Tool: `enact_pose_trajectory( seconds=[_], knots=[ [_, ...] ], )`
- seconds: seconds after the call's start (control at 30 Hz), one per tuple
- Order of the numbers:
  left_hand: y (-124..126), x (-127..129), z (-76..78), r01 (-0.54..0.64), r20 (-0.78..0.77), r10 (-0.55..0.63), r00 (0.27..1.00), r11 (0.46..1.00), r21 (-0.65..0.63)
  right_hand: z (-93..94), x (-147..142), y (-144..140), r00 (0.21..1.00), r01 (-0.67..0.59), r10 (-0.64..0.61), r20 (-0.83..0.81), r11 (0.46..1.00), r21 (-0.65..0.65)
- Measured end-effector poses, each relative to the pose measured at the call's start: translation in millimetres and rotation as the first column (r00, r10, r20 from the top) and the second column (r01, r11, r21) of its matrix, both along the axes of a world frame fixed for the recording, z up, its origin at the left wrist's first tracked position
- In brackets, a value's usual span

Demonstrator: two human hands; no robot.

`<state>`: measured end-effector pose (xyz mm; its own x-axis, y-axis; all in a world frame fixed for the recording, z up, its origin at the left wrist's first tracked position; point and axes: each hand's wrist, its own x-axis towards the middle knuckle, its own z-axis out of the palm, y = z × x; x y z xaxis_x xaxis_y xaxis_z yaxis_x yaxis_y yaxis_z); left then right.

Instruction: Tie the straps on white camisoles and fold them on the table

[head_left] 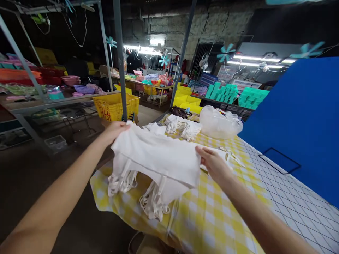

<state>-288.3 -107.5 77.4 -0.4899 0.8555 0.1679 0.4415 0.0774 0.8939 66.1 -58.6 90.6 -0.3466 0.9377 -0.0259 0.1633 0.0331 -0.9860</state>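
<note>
A white camisole [159,148] with thin straps is stretched out between my two hands above the table. My left hand [116,132] pinches its far left corner. At its right edge my right hand [212,160] grips the cloth between thumb and fingers. Bunches of white straps [156,208] hang or lie at the near side below it; the cloth hides whether they belong to a pile underneath. Beyond the camisole lies a folded pile of white strapped garments [182,126]. Scissors [233,157] lie on white cloth to the right of my right hand.
A yellow-and-white checked cloth [212,208] covers the table. A clear plastic bag [219,123] stands at the back, beside a dark bag [180,112]. On the right are a white wire grid [286,194] and a blue panel [296,123]. A metal post [120,60] and yellow crate [113,106] stand behind.
</note>
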Motion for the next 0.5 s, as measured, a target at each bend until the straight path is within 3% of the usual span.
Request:
enact_pose_trajectory(
  seconds=[0.1,0.2,0.3,0.5],
  knots=[
    [28,-1,-47.6,-0.124,-0.409,-0.012,0.913,0.945,-0.303,-63.5,-20,30,0.96,0.105,-0.105,0.26,0.994,0.013],
    [43,3,-73.4,-0.205,-0.506,-0.002,0.863,0.913,-0.353,-103.4,-31,47,0.932,0.124,-0.141,0.335,0.99,0.071],
    [49,6,-77.1,-0.252,-0.574,-0.005,0.819,0.896,-0.366,-116.8,-32,57,0.911,0.133,-0.179,0.372,0.98,0.147],
    [57,11,-79.0,-0.285,-0.609,-0.039,0.792,0.858,-0.426,-122.8,-27,68,0.848,0.174,-0.278,0.451,0.95,0.259]
  ],
)
